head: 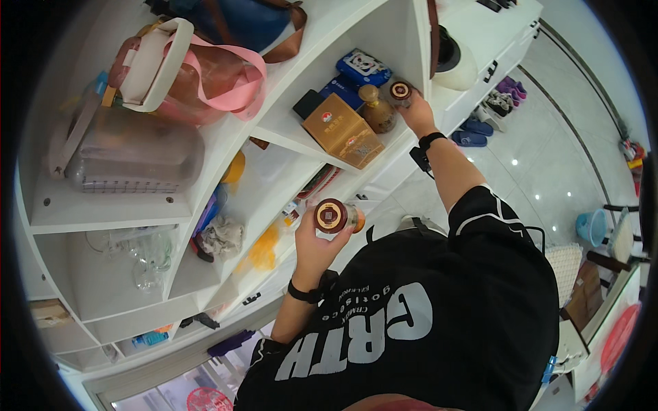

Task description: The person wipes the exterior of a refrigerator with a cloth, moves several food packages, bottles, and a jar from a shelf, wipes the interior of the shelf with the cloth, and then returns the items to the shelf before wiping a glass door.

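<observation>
My left hand grips a small clear bottle with a dark red round cap facing up, out in front of the shelf unit. Orange shows at the lower part of this bottle. My right hand is around a second bottle with a similar dark red cap, at the open front of a white compartment. Touching or very close beside it is a brown rounded bottle with a wrapped top. A gold-brown carton lies in the same compartment, along with a blue box and a blue soft pack.
A white shelf unit spans the left. It holds a large clear jug, a pink bottle, a blue bag, glassware and a crumpled cloth. Blue slippers lie on the tiled floor.
</observation>
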The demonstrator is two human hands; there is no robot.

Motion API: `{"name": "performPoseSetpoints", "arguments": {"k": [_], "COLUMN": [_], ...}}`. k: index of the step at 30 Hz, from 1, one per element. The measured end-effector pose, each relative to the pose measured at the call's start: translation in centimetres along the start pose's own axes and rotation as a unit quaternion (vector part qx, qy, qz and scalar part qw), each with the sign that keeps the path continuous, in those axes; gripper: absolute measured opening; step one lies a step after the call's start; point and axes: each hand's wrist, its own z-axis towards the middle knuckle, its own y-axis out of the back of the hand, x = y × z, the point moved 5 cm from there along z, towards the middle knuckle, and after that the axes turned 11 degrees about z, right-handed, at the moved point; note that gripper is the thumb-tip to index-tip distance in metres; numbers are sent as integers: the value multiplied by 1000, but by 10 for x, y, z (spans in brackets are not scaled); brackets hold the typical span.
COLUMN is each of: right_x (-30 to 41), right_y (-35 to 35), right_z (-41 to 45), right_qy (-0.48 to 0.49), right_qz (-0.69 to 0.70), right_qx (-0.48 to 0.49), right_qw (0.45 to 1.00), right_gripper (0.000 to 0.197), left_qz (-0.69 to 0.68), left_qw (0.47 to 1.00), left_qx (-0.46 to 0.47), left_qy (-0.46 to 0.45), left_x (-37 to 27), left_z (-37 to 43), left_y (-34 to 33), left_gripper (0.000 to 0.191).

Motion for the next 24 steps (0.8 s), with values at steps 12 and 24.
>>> {"name": "performPoseSetpoints", "arguments": {"k": [12,24], "right_x": [-48,-8], "right_y": [-48,-28], "right_z": [47,30], "right_qy": [48,58], "right_qz": [3,-81], "right_qx": [43,59], "right_qw": [998,993], "right_gripper": [60,49], "left_qz": [25,30], "left_qw": [997,999], "left_qx": [-23,6], "left_qy": [66,21], "left_x": [16,1], "left_z": [-11,1], "left_y": [6,-13], "left_gripper": [57,55]}}
